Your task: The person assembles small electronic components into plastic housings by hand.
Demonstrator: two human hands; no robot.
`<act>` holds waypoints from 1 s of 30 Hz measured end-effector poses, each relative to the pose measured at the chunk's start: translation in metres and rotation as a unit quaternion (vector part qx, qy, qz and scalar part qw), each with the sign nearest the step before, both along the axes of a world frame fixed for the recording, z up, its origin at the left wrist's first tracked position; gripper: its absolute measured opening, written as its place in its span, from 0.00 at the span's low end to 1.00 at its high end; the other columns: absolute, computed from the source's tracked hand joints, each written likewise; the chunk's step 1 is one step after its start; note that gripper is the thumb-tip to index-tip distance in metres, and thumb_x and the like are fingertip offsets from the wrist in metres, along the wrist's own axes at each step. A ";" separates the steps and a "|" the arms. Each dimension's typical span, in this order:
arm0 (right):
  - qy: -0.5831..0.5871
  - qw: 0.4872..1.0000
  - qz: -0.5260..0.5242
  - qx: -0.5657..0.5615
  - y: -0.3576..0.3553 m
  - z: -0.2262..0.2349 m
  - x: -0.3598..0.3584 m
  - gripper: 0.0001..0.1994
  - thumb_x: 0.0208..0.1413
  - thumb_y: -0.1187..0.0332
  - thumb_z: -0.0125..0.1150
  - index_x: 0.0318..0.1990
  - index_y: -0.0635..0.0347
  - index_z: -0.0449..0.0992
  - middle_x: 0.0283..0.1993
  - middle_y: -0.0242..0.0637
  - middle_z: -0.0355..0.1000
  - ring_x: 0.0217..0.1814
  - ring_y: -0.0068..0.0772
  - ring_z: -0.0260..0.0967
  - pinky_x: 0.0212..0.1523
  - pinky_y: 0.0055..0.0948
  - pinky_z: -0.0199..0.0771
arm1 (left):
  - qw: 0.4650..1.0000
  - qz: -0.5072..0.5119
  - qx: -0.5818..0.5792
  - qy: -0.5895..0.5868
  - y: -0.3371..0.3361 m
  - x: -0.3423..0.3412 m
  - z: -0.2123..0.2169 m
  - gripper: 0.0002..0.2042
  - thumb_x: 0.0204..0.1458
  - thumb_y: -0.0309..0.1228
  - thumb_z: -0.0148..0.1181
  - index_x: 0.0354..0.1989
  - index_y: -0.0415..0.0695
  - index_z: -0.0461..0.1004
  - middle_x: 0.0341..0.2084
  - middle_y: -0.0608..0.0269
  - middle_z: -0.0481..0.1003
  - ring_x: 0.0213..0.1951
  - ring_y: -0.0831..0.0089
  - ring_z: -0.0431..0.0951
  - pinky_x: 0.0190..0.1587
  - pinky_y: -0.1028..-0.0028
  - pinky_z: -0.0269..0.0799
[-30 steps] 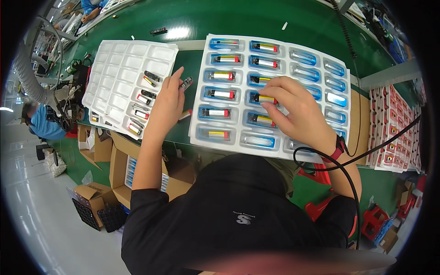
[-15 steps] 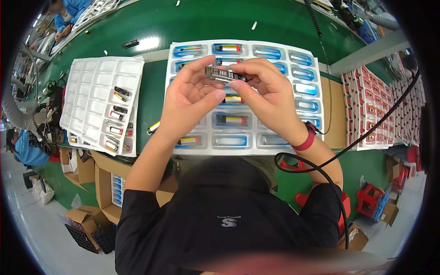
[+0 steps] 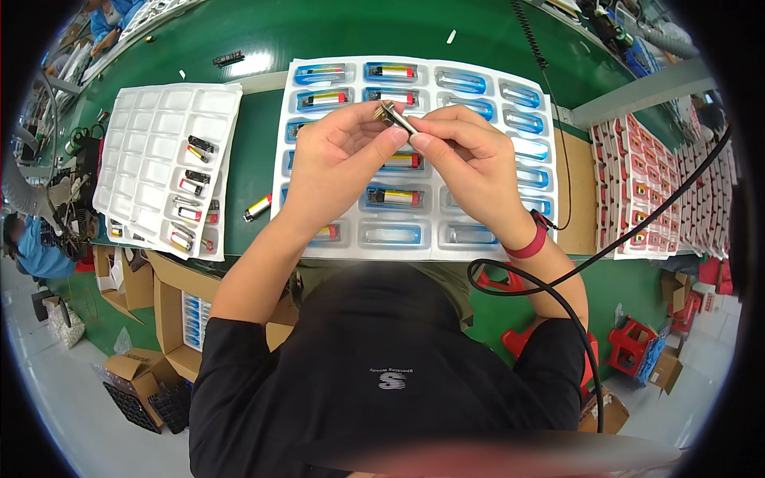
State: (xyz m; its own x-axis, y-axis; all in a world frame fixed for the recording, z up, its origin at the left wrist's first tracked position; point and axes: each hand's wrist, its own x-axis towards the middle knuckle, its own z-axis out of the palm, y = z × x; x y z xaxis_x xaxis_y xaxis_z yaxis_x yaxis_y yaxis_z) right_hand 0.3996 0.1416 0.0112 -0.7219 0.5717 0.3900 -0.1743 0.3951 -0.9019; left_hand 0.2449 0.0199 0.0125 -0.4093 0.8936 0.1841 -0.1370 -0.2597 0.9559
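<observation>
Above a white tray (image 3: 358, 84), both hands hold a small dark circuit-board piece (image 3: 395, 118) with metal parts. My left hand (image 3: 331, 171) pinches its left end between thumb and fingers. My right hand (image 3: 470, 163), a red band on its wrist, grips the lower right end. The piece is tilted, with gold-coloured prongs at its upper end. Blue translucent shells (image 3: 460, 81) fill the tray's pockets. In the left columns several shells carry red-and-yellow battery cells (image 3: 394, 197). The hands cover some of the middle pockets.
Stacked white trays (image 3: 143, 163) with a few battery-and-board pieces stand at the left. Between the trays lies a loose battery (image 3: 257, 208). Stacked red-and-white trays (image 3: 649, 187) are at the right. A black cable (image 3: 629, 231) crosses my right arm. A dark part (image 3: 229, 59) lies farther back.
The circuit-board piece has been turned from lying sideways with its flat face showing to a tilted, edge-on position. Both hands stay on it. The view has shifted slightly.
</observation>
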 end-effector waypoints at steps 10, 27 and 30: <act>0.026 0.998 -0.057 0.033 -0.014 0.000 -0.004 0.08 0.58 0.76 0.68 0.45 0.63 0.85 0.42 0.40 0.80 0.42 0.30 0.78 0.43 0.26 0.76 | 1.000 0.010 0.011 -0.004 -0.003 -0.001 0.004 0.14 0.60 0.20 0.64 0.54 0.32 0.76 0.44 0.56 0.81 0.47 0.73 0.82 0.52 0.73 0.80; 0.020 0.992 -0.068 0.103 -0.009 -0.009 -0.006 0.09 0.58 0.77 0.67 0.46 0.65 0.85 0.39 0.43 0.81 0.38 0.33 0.79 0.38 0.27 0.78 | 1.000 0.014 -0.014 -0.004 0.002 -0.003 -0.007 0.14 0.60 0.21 0.64 0.54 0.33 0.76 0.44 0.61 0.80 0.47 0.79 0.79 0.52 0.76 0.77; 0.020 0.991 -0.069 0.114 -0.008 -0.009 -0.005 0.09 0.58 0.77 0.67 0.46 0.64 0.85 0.40 0.42 0.81 0.38 0.32 0.79 0.39 0.27 0.78 | 1.000 0.017 -0.005 -0.004 0.003 -0.001 -0.008 0.14 0.60 0.21 0.65 0.54 0.34 0.76 0.45 0.61 0.80 0.47 0.78 0.79 0.52 0.76 0.77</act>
